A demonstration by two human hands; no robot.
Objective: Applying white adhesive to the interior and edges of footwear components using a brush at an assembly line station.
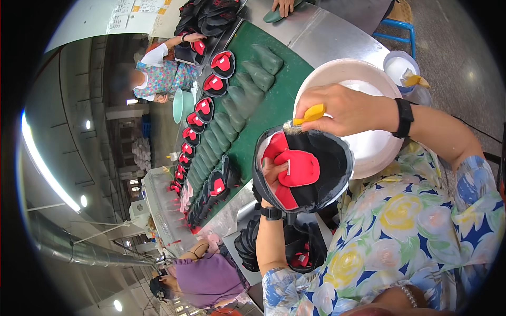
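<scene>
My left hand [273,171] grips a black shoe upper [329,150] with a red lining, its open side turned up. Some fingers show against the lining; the wrist comes from below. Pinched in my right hand [340,109] is a brush with a yellow handle [315,111]. Its pale bristles touch or hang just over the far rim of the upper; which, I cannot tell. Just behind and right of the upper stands a large pale basin [387,166] holding white liquid, with my right hand over it.
A green belt [284,73] carries green shoe lasts [246,87] and a row of black-and-red uppers [213,84]. A white bucket [395,60] holds another yellow brush [416,80]. More uppers [247,245] lie below my left arm. Co-workers [163,73] stand beyond the belt and at lower left.
</scene>
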